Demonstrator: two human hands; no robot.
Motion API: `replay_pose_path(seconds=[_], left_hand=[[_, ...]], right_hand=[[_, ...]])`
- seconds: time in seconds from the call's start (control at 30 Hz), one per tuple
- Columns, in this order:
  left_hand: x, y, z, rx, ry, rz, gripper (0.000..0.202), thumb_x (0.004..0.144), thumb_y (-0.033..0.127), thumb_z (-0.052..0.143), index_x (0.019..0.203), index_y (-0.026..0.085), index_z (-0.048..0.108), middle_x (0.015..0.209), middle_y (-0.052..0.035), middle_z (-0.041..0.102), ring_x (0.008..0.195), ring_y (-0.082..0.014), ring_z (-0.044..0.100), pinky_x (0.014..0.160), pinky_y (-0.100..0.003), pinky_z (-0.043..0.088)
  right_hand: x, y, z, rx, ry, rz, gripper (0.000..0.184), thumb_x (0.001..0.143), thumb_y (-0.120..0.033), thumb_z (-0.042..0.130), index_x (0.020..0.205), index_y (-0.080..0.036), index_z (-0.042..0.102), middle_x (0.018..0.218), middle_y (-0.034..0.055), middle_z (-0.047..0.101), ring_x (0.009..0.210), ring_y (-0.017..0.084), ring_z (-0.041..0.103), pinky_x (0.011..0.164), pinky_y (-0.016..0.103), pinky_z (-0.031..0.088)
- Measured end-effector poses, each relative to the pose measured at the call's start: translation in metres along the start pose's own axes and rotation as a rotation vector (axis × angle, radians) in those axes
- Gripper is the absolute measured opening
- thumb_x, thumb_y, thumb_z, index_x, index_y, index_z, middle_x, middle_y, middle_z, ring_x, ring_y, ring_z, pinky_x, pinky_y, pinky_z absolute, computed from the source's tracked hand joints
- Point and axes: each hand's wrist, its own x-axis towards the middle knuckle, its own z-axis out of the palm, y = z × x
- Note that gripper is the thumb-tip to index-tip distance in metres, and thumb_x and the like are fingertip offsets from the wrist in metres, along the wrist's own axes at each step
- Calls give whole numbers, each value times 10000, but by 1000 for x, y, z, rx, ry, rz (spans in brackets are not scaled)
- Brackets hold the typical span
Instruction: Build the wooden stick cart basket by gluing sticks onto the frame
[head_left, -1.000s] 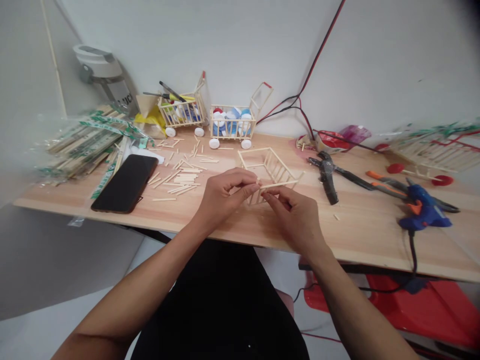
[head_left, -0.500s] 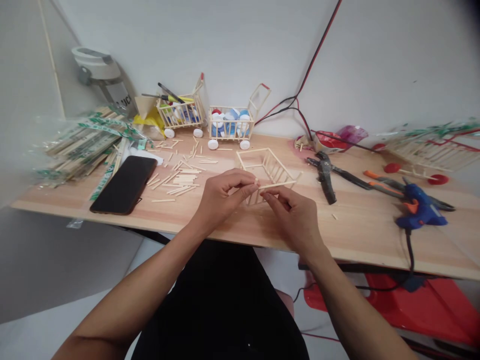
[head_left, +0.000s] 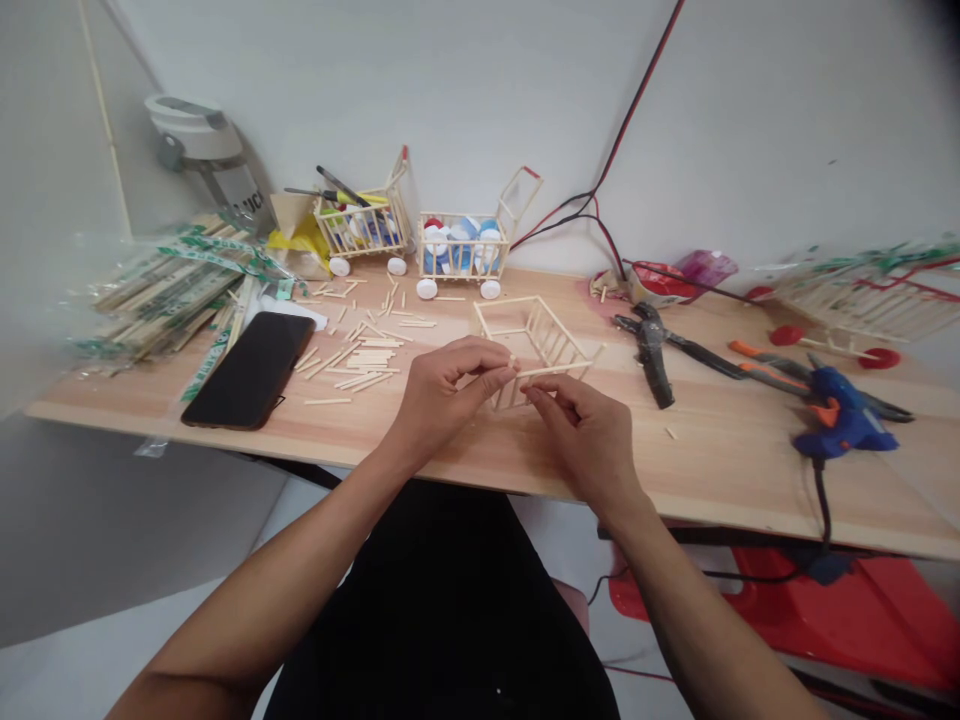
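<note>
Stick frame [head_left: 541, 338] pinched by left hand [head_left: 442, 395], right hand [head_left: 589, 440]; pliers [head_left: 652, 352] right, loose sticks [head_left: 367, 360] left.

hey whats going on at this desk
A person's left hand and right hand both pinch the near rail of a small stick frame on the wooden table. Loose cut sticks and a phone lie to the left, pliers and a blue glue gun to the right. Two wheeled stick carts stand by the wall.

Partial dark letters, approx. "UC…", on clear bottle [head_left: 229, 175], green print on stick pkgs [head_left: 169, 285] too blurred to read
</note>
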Motion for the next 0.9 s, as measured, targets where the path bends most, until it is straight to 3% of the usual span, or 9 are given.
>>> replay_pose_path(seconds=[0.4, 0.9], left_hand=[[1, 1, 0, 5, 9, 1, 86, 860, 209, 666, 811, 174, 728, 870, -61, 735, 875, -162, 683, 820, -298, 538], [0, -1, 0, 18, 2, 6, 85, 858, 225, 668, 811, 192, 731, 873, -56, 737, 879, -168, 689, 819, -314, 553]], right_hand=[[-1, 0, 1, 44, 18, -2, 175, 864, -316, 620, 902, -200, 745, 793, 22, 724, 557, 98, 512, 559, 241, 377], [0, 0, 0, 16, -18, -1, 213, 880, -361, 591, 883, -206, 736, 615, -17, 617, 511, 93, 430, 525, 241, 314]])
